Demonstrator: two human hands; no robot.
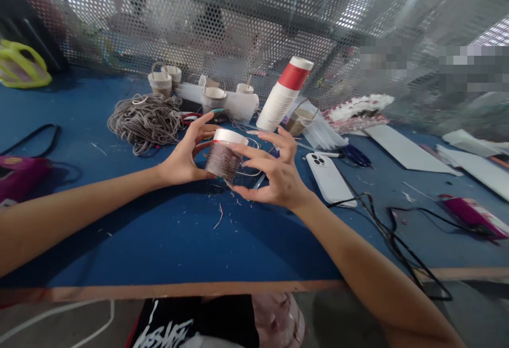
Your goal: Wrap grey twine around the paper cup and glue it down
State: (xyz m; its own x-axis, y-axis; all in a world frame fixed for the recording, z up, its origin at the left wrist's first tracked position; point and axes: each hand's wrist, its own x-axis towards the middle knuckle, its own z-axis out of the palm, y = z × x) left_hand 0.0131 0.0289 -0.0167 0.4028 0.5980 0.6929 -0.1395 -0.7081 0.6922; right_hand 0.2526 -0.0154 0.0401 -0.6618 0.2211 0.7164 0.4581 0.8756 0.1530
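Observation:
Between my two hands is a paper cup [225, 159], tilted, its lower part wound with grey-brown cord and a white and red band bare at the upper end. My left hand [190, 154] grips it from the left, thumb low and fingers curled behind. On the other side, my right hand [274, 167] has its thumb and fingertips at the cup's right side and lower edge. A thin pale cord loops out beside the right fingers. Behind my left hand lies a heap of grey cord [145, 120]. A leaning stack of paper cups [284, 93] stands beyond my right hand.
Several cord-wrapped cups with handles, one a small basket [300, 121], stand along the perforated metal screen [238, 24]. A white phone [330, 178] and black cable [377, 220] lie at right. Glue sticks [322, 130], white boards [409, 149] and magenta objects [473, 212] are farther out.

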